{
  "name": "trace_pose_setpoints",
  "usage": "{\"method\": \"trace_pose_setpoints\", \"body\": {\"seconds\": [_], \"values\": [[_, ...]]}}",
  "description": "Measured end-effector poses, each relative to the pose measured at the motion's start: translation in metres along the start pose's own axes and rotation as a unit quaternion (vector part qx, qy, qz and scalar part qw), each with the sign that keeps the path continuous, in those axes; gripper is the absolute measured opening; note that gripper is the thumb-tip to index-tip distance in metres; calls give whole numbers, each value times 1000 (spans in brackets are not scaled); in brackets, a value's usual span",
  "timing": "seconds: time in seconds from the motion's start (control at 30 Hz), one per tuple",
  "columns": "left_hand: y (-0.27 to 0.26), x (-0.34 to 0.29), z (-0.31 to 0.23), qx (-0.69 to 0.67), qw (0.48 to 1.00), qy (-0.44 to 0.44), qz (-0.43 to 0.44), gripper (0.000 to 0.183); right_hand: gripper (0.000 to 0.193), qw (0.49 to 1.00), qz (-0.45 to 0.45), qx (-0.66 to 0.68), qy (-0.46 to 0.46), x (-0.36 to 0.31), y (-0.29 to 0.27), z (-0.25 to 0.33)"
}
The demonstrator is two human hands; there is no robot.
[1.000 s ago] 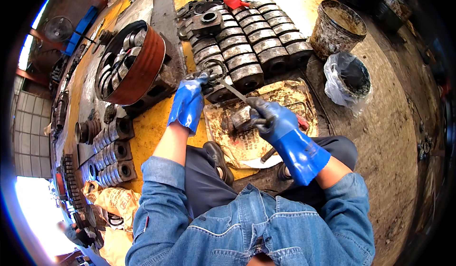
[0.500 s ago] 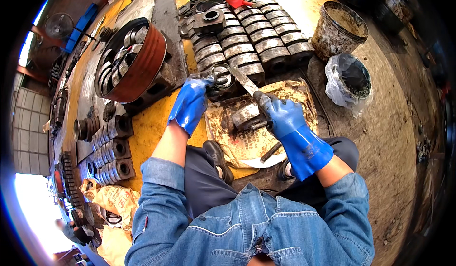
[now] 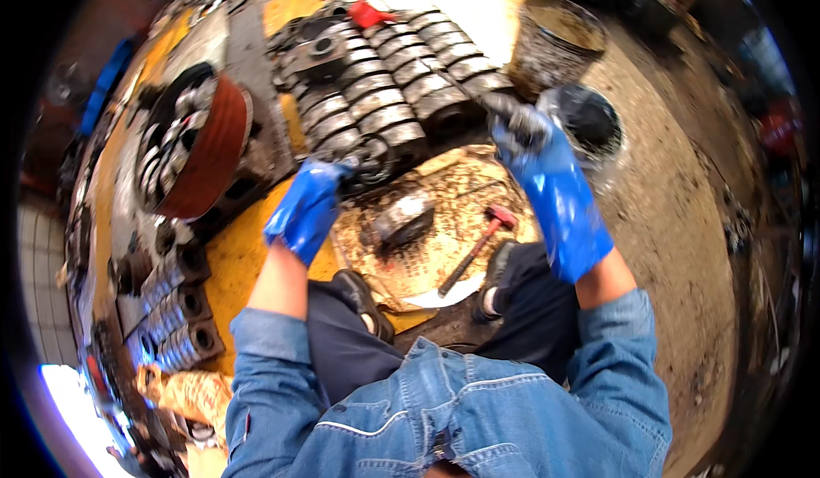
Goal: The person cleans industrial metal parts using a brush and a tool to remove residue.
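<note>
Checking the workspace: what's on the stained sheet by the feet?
Clearly visible on the stained sheet: a metal block and, to its right, a red-headed hammer. Whatever lies directly beneath them is covered, so can't tell.

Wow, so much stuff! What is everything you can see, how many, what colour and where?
Metal blocks: many, grey, in rows ahead
Holed block: 1, dark, atop the rows
Scoop-like thing: 1, red, atop the far end
Drum: 1, rusty red, left, holding metal pieces
Smaller blocks: three rows, grey, lower left
Sack: 1, tan, lower left
Grimy bucket: 1, brownish, upper right
Plastic-lined bucket: 1, dark inside, right
Stained sheet: 1, yellowish, centre
Loose part: 1, grey, on the sheet
Hammer: 1, red-headed, on the sheet
Ring: 1, dark, at left fingertips
Long tool: 1, dark, blurred, in right hand
Shoes: 2, dark, beside the sheet
Trousers: 1 pair, dark, below
Denim jacket: 1, blue, bottom
Left hand: 1, blue-gloved, centre-left
Right hand: 1, blue-gloved, centre-right
</note>
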State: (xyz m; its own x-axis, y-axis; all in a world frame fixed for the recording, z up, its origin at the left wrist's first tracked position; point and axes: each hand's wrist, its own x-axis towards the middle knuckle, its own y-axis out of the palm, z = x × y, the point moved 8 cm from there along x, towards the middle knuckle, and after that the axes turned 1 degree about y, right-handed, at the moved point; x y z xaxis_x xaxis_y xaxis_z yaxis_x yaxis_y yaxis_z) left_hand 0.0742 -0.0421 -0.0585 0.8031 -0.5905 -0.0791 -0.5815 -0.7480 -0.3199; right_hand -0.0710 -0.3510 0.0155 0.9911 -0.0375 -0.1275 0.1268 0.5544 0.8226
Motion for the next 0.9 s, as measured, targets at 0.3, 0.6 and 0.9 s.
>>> {"method": "trace_pose_setpoints", "body": {"seconds": [0.3, 0.6, 0.9], "values": [[34, -6, -27, -177, 973, -139, -47, 25, 20, 875, -457, 51, -151, -99, -338, 110], [26, -22, -74, 172, 980, 96, -15, 14, 21, 815, -528, 83, -225, -207, -418, 59], [4, -22, -32, -95, 995, 2, -11, 25, 29, 808, -411, -392, -154, -132, -132, 115]]}}
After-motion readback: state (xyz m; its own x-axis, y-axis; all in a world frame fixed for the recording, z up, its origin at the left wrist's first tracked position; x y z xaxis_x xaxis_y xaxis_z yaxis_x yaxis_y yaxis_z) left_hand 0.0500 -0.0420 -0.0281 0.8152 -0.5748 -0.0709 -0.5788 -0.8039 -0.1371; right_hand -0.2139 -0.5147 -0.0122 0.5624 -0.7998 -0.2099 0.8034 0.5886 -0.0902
